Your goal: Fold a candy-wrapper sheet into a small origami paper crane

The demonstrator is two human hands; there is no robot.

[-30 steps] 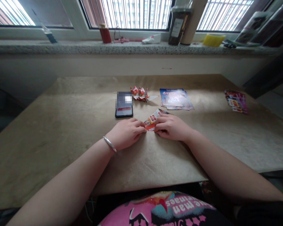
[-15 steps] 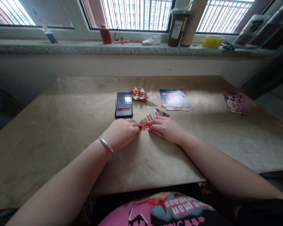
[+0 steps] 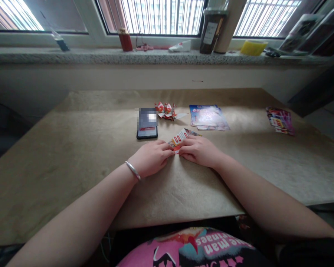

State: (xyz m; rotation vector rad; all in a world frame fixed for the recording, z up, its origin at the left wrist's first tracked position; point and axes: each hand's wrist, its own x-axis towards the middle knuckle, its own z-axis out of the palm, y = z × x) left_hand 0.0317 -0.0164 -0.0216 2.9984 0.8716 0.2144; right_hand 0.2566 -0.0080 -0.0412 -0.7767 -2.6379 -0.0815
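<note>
At folded ppr (image 3: 179, 138), LH (image 3: 153, 156) & RH (image 3: 199, 151) palm-down.

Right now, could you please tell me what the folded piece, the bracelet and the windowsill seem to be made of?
The folded piece looks like printed paper: straight edges, coloured print, gloss unclear. The bracelet seems polished, silvery metal, given its bright highlights. The windowsill is probably stone, its front grey and speckled.
</note>
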